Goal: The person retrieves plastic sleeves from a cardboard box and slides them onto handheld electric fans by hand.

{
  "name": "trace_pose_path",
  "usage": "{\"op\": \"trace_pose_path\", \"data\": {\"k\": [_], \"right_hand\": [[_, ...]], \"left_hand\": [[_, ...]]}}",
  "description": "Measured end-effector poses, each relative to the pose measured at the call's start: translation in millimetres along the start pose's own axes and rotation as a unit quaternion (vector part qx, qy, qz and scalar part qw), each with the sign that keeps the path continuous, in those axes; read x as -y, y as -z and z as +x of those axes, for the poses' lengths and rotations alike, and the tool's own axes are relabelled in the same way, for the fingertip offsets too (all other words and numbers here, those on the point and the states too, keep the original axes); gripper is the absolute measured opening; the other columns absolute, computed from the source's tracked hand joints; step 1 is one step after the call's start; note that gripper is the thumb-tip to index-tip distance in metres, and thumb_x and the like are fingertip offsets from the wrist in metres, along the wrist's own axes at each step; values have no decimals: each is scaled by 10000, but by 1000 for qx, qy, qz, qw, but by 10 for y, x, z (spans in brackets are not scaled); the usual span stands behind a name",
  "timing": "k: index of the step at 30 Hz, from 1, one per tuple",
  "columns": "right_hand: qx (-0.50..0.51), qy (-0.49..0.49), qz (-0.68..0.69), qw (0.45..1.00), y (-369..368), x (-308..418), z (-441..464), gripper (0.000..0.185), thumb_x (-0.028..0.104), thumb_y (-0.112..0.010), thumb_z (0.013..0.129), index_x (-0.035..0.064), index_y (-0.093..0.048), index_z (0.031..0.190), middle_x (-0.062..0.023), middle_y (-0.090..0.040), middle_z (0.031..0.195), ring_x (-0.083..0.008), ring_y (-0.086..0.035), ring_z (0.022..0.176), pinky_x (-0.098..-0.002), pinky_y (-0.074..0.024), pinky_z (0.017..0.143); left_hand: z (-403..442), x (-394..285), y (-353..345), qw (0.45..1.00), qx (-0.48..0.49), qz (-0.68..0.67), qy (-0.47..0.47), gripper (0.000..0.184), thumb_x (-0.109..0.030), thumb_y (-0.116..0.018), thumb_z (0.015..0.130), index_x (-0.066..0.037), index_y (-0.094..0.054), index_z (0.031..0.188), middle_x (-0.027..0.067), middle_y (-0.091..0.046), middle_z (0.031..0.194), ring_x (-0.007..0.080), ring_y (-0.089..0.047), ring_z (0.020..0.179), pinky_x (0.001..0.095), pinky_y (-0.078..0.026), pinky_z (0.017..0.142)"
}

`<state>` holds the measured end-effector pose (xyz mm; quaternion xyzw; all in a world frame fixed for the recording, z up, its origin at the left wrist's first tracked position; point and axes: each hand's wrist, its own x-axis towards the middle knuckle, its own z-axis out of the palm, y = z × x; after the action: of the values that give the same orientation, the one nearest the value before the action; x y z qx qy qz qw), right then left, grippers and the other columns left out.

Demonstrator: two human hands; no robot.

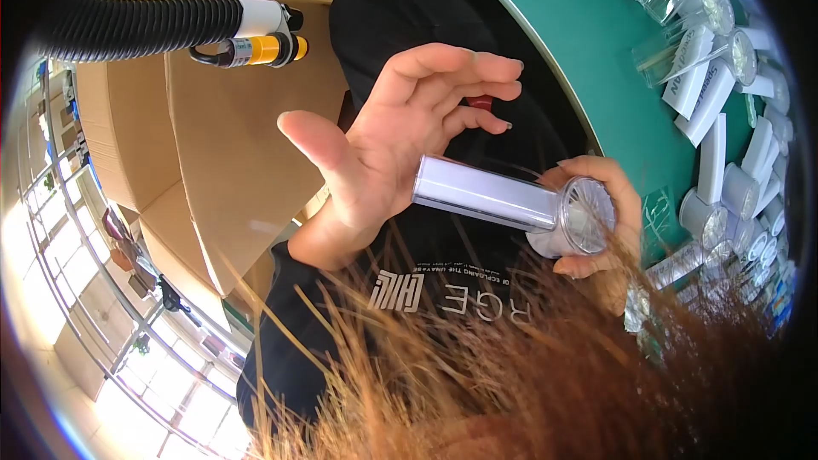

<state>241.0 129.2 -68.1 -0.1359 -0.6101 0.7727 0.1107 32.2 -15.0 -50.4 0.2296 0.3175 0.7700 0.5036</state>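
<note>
My right hand (pixel 626 213) is closed around the round end of a white oblong case with a clear plastic cover (pixel 494 196). Its long rectangular body points left across my lap, and the round end carries a clear, ribbed lid. My left hand (pixel 400 119) is palm up with thumb and fingers spread, gripping nothing. The free end of the case lies over the edge of the left palm; whether they touch I cannot tell.
Similar white cases (pixel 707 94), some with printed lettering, are heaped with clear plastic pieces along the right of the green table (pixel 579 17). An open cardboard box (pixel 247 136) stands on the left. Above it reaches a black corrugated hose (pixel 153 25) beside a yellow-and-black device (pixel 268 49).
</note>
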Motion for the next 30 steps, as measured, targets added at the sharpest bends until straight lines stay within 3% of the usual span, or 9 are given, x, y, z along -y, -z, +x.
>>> {"op": "trace_pose_path", "data": {"k": [5,10,14,15,17,19,21,24,30], "right_hand": [[47,84,-313,945,97,318,46,614,210,-846,594,107,-594,1145,-144,-642,1135,-244,-577,796,-359,-486,735],[-75,295,-432,849,-12,200,22,460,174,-753,673,293,-611,1093,-43,-576,1217,-321,-515,948,-444,-466,704],[-41,303,-411,859,31,155,-2,462,198,-749,687,190,-603,1125,-149,-583,1197,-306,-557,854,-410,-471,675],[-22,320,-425,846,82,81,25,475,207,-756,683,165,-602,1130,-168,-591,1185,-297,-567,818,-402,-469,668],[41,228,-411,882,98,83,-52,597,275,-808,611,78,-593,1132,-182,-611,1156,-293,-596,771,-387,-468,651],[78,96,-396,910,19,134,-125,684,302,-845,550,26,-589,1122,-169,-627,1121,-304,-637,801,-381,-483,645],[114,-27,-317,941,-69,19,-342,633,299,-813,611,42,-551,1127,-141,-614,1039,-316,-644,852,-396,-524,694],[61,-90,-265,958,-182,81,-518,598,322,-780,661,50,-522,1126,-137,-605,960,-329,-644,818,-398,-541,676],[20,1,-349,937,-316,150,-709,533,292,-773,650,39,-570,1074,-133,-623,890,-324,-649,746,-392,-542,648]], "left_hand": [[20,12,-12,997,-3,68,-30,1073,-884,-185,757,-33,-322,1396,304,-421,1350,413,-453,1230,503,-417,973],[35,-2,45,981,43,148,-121,1066,-879,-186,765,-14,-347,1367,317,-477,1271,435,-477,1194,501,-441,942],[43,-54,-51,968,71,226,-80,953,-802,-349,809,6,-409,1311,268,-516,1251,371,-509,1171,459,-439,950],[1,-169,-152,960,69,271,14,930,-772,-428,807,17,-417,1301,237,-523,1263,330,-522,1157,436,-431,955],[47,-190,-95,907,199,340,146,779,-557,-685,789,6,-457,1278,184,-555,1232,289,-571,1107,401,-461,924],[2,-212,-226,773,308,480,278,662,-464,-688,814,-52,-448,1274,223,-608,1067,408,-629,923,439,-532,785],[-88,-83,-278,692,371,508,353,560,-427,-645,852,-59,-412,1203,225,-640,944,423,-635,839,476,-528,721],[-114,62,-314,670,415,486,377,492,-470,-578,901,-48,-438,1110,245,-638,879,424,-631,843,482,-510,742],[-89,170,-400,689,461,360,428,484,-439,-529,934,-8,-452,1138,266,-612,989,418,-605,930,453,-485,830]]}}
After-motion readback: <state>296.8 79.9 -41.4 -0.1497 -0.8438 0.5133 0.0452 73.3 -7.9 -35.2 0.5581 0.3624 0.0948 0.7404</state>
